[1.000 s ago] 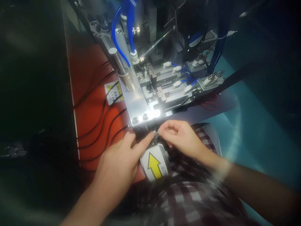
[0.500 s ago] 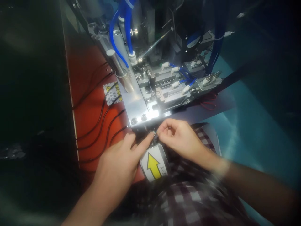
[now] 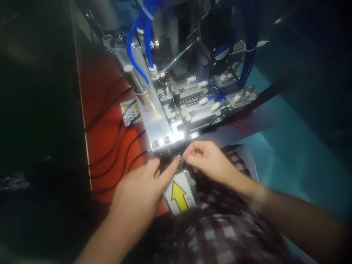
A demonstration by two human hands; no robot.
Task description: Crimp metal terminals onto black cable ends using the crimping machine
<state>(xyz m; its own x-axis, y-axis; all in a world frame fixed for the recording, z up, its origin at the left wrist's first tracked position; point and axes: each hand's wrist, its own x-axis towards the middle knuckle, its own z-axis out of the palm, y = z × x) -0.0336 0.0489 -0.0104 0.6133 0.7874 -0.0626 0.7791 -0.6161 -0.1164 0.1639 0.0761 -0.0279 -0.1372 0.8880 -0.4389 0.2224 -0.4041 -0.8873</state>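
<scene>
Under the front edge of the machine's metal plate (image 3: 156, 123), both hands come close together at a tiny shiny metal part (image 3: 179, 157). My left hand (image 3: 139, 189) reaches in from the lower left with its thumb and a finger stretched apart; one fingertip touches or nearly touches the tiny part. Opposite it, my right hand (image 3: 210, 161) is closed in a pinch, thumb against forefinger, right beside the part. What those pinched fingers hold is too small to make out. The left hand's other fingers are mostly hidden.
Blue air hoses (image 3: 150, 44) and small pneumatic cylinders (image 3: 202, 113) stand behind the plate. Black cables (image 3: 121, 141) cross the red base (image 3: 103, 110) at left. A yellow-arrow sign (image 3: 178, 194) lies just below the hands. Checked cloth (image 3: 217, 234) covers the lap.
The view has shifted slightly. Both hands keep nearly the same positions at the tiny metal part, with only slight finger movement.
</scene>
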